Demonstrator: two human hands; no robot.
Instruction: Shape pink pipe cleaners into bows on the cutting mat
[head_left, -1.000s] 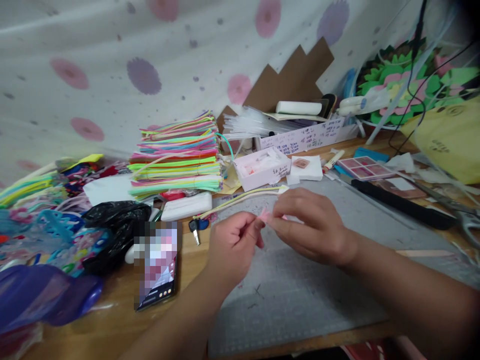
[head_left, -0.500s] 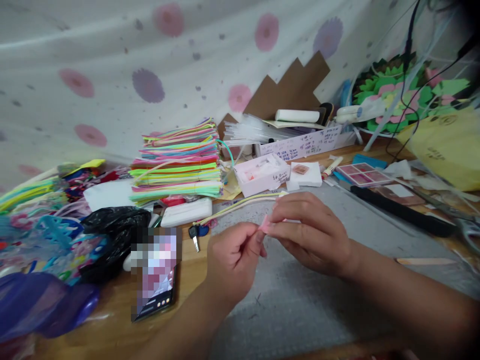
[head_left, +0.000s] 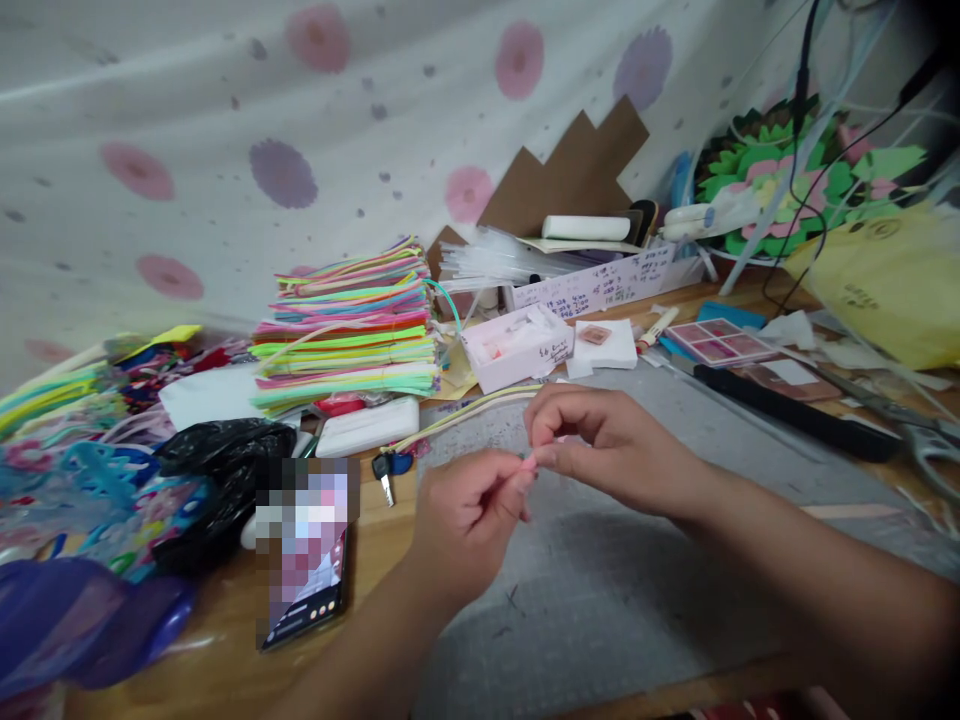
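Pinching one small pink scrap (head_left: 533, 459) between them, the person's two hands are meeting just above the grey cutting mat (head_left: 600, 590) at the near middle of the wooden bench (head_left: 225, 650). The left hand (head_left: 469, 515) is closing thumb and forefinger on the scrap's left end, its other fingers curling into the palm. The right hand (head_left: 611, 450) is gripping the other end with thumb and forefinger tips, its remaining fingers bending loosely over it. What the scrap is made of is too blurred to tell.

Two pale yellow strips (head_left: 457, 412) are lying side by side on the mat's far left corner, running up behind the right hand. One blue-headed key (head_left: 386, 470) is resting at their lower end. One dark phone (head_left: 307, 585) is lying to the left of the left hand, beside one crumpled black plastic bag (head_left: 225, 460). Farther back, one tall stack of neon paper strips (head_left: 349, 330) is standing over one flat white case (head_left: 367, 426). One small pink-and-white box (head_left: 517, 345) is sitting beyond the right hand. To the right, one long black bar (head_left: 795, 412) is lying slantwise along the mat's edge, with one pink four-pan palette (head_left: 720, 341) behind it.
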